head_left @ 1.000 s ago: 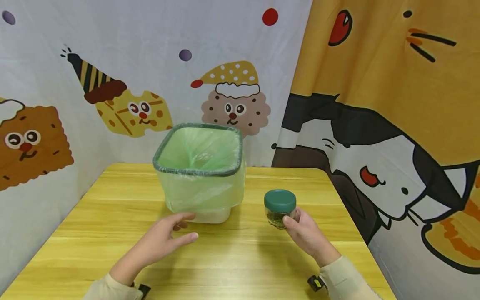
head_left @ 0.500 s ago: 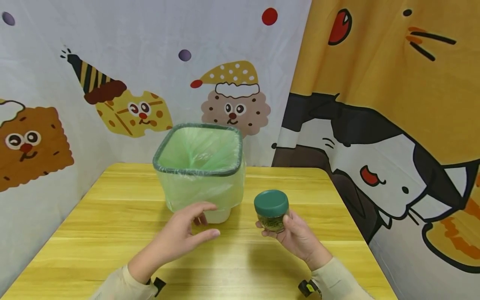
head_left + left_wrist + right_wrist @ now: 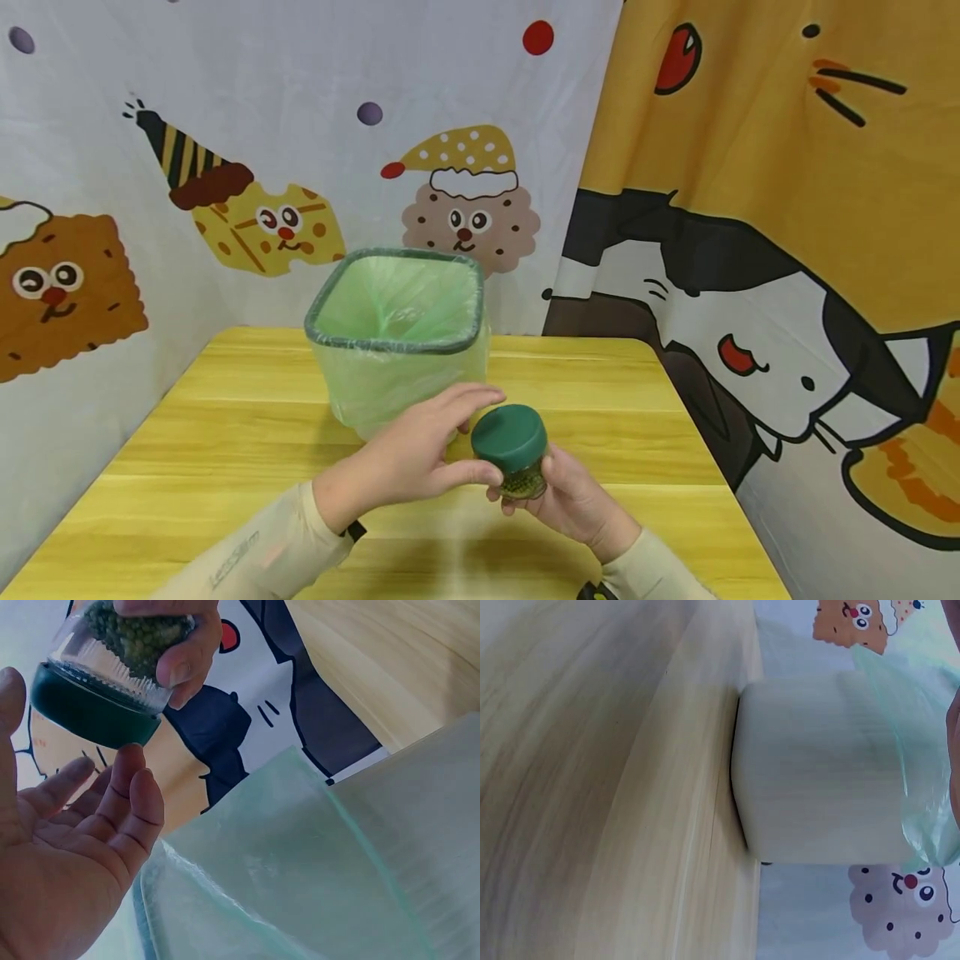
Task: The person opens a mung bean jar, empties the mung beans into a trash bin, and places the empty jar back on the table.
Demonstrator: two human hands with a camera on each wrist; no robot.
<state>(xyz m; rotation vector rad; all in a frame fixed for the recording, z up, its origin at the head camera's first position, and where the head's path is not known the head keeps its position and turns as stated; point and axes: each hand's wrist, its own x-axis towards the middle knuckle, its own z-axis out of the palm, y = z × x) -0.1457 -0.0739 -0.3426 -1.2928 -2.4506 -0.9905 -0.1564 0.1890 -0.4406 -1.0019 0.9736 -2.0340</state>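
Note:
My right hand holds a small clear glass jar with a dark green lid, tilted above the table. Greenish granules show through its glass in the left wrist view. Over the lid's left side comes my left hand, thumb and fingers spread on either side of it. In the left wrist view, a fingertip of that hand meets or nearly meets the lid's edge; firm contact cannot be told. The right wrist view shows only a sliver of skin at its right edge.
Behind my left hand, a bin with a dark rim and a green plastic liner stands on the wooden table. Its pale lower wall fills much of the right wrist view. A cartoon-printed curtain hangs behind the table.
My left hand has moved right from in front of the bin to the jar's lid. The right hand has brought the jar left and nearer, tilting it toward the left hand.

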